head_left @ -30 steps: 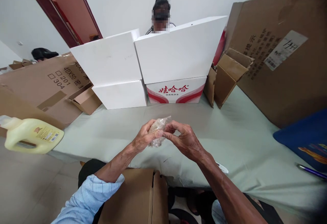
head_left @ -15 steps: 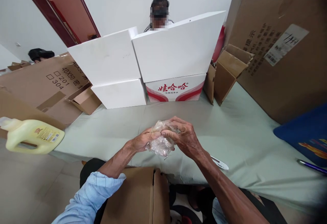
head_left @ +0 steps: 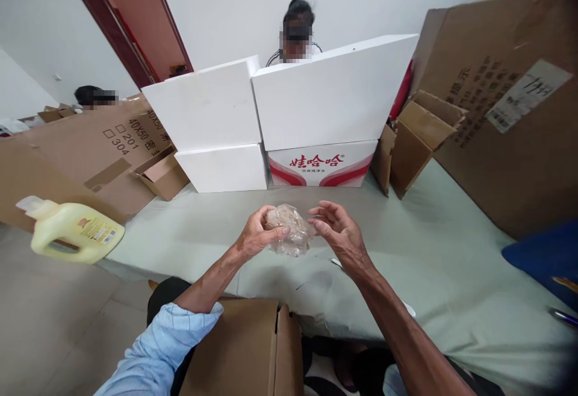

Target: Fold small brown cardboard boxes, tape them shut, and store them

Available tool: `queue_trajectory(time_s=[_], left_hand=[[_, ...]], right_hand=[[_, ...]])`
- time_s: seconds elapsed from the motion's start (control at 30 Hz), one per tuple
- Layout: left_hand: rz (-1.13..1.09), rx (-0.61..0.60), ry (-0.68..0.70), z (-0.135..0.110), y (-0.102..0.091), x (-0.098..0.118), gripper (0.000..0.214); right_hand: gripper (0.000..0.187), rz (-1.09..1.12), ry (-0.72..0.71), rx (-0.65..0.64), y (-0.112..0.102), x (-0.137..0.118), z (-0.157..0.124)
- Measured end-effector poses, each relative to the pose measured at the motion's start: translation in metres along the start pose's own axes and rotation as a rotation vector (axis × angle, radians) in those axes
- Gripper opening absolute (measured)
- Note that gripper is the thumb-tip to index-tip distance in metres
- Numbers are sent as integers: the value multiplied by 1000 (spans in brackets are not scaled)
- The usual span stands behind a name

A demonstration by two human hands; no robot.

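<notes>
My left hand (head_left: 256,236) is closed around a crumpled clear plastic bag (head_left: 289,238) with something pale brown inside, held above the pale green table (head_left: 442,251). My right hand (head_left: 336,233) is beside the bag on its right, fingers curled and parted, fingertips touching the plastic's edge. Both forearms reach forward from the bottom of the view; the left one wears a light blue sleeve.
White boxes (head_left: 316,101) are stacked at the table's far side, one with red print (head_left: 318,164). Brown cartons (head_left: 497,101) stand right and left. A yellow jug (head_left: 72,236) lies left. An open cardboard box (head_left: 244,354) sits near my lap. A person (head_left: 295,38) sits behind the boxes.
My right hand has loosened from the bag and opened its fingers. The bag has risen slightly in my left hand. The camera shifted a little.
</notes>
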State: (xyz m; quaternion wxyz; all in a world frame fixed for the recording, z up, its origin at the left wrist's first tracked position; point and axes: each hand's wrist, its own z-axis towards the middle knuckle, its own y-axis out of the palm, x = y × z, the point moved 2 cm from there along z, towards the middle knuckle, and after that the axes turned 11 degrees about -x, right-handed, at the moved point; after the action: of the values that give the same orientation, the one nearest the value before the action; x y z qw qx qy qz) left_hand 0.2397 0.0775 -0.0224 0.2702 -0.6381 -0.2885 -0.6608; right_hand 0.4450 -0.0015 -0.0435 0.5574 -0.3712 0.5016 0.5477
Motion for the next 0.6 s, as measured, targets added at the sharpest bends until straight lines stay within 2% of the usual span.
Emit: queue_trajectory(time_s=[0.17, 0.33, 0.5, 0.6], left_hand=[[-119, 49, 58, 7, -8, -2, 67], [-39, 104, 78, 31, -23, -10, 61], [34, 107, 91, 57, -33, -14, 59], [80, 107, 89, 59, -29, -15, 55]], right_hand=[[82, -21, 171, -125, 6, 14, 0], [77, -96, 244, -147, 12, 27, -1], [79, -167, 241, -107, 10, 43, 2], [77, -256, 167, -68, 8, 47, 3]])
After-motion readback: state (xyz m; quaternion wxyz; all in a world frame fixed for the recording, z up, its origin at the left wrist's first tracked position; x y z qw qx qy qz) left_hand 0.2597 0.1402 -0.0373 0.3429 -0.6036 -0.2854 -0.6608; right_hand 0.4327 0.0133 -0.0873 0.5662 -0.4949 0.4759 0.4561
